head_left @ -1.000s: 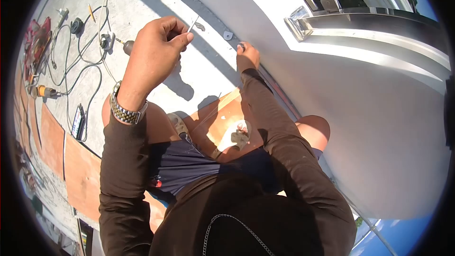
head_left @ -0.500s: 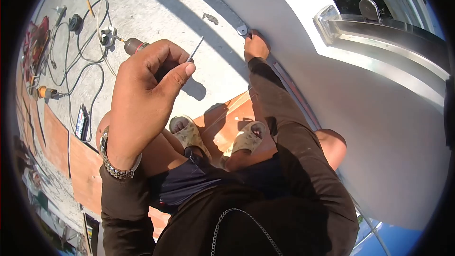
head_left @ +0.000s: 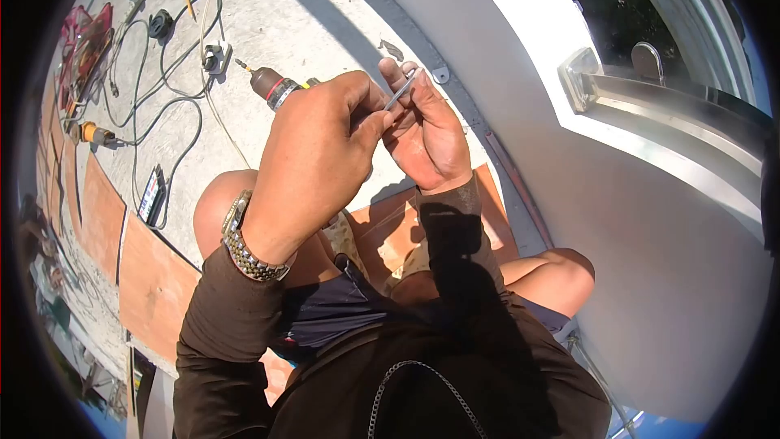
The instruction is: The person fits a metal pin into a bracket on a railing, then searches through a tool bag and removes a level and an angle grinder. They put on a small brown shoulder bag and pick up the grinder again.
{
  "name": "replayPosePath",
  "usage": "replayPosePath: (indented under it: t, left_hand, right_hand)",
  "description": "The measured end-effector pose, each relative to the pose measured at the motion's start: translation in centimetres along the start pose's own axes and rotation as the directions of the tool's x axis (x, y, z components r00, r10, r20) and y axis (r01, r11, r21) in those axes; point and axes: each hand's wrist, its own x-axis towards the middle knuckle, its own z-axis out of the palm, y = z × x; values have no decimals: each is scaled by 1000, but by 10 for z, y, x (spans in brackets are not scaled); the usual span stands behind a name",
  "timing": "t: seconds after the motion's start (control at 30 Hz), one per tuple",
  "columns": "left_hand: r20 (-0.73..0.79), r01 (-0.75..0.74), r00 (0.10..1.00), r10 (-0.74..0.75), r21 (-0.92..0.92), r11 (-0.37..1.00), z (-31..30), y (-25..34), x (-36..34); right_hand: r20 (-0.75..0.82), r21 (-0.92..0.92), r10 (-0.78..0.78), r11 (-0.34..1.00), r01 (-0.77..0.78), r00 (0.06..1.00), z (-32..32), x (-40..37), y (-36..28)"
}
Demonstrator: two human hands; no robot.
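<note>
In front of my lap, my left hand (head_left: 325, 142) is closed, thumb and forefinger pinching one end of a thin grey metal rod (head_left: 398, 91). Its exact kind does not show. My right hand (head_left: 431, 134) is turned palm up beside it, with thumb and fingertips closed around the rod's far end. Behind the left hand lies a power drill (head_left: 268, 85) with a bit in its chuck, its grip hidden. A small rounded metal tab (head_left: 439, 75) with a hole sits at the wall's foot, just past my right fingers.
The curved white wall (head_left: 650, 219) rises close on my right, topped by a metal rail (head_left: 682, 97). Cords and a white socket block (head_left: 216, 57) lie on the concrete at left. Plywood pieces (head_left: 154, 284) are at lower left. A reddish strip (head_left: 520, 187) runs along the wall's foot.
My right hand has left the metal tab at the wall's foot, turned palm up and come to the rod. The left hand has moved right with the rod still pinched.
</note>
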Motion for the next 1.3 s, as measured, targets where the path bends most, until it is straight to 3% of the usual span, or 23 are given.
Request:
replayPosePath:
  t: [0.1, 0.2, 0.4, 0.5, 0.57, 0.67, 0.8, 0.9, 1.0, 1.07, 1.3]
  left_hand:
    - [-16, -13, 1000, 13, 33, 999, 3, 3, -1]
    - [-17, -9, 1000, 9, 7, 1000, 5, 4, -1]
    - [-16, -6, 1000, 6, -20, 1000, 12, 4, 1]
    - [18, 19, 1000, -20, 55, 998, 16, 2, 3]
    - [-58, -56, 997, 53, -52, 997, 20, 1, 2]
    - [-17, 6, 1000, -8, -103, 995, 16, 0, 4]
    - [18, -11, 1000, 10, 21, 1000, 12, 11, 4]
    - [-9, -36, 999, 36, -44, 998, 14, 8, 2]
    - [37, -5, 999, 2, 71, 997, 9, 13, 3]
    - [57, -2, 998, -5, 118, 993, 7, 14, 3]
    - [55, -15, 998, 9, 99, 995, 11, 11, 1]
  right_hand:
    - [-43, -8, -5, 1000, 5, 999, 11, -9, -1]
    - [38, 17, -35, 999, 35, 999, 12, -13, -3]
    - [-89, -78, -112, 991, 105, 990, 15, -19, 0]
    - [-112, -75, -94, 993, 86, 989, 10, -21, 1]
    - [-80, -227, -183, 961, 160, 980, 11, -22, 0]
    - [-78, -353, -245, 913, 203, 966, 17, -24, -8]
    - [-78, -216, -239, 952, 218, 968, 12, -21, -15]
    - [-36, -284, -232, 935, 213, 972, 13, -23, -20]
    - [13, -435, -203, 881, 188, 979, 14, -24, -35]
    - [-8, -622, -147, 775, 110, 989, 17, -27, -43]
    - [66, -652, -133, 744, 143, 989, 5, -26, -44]
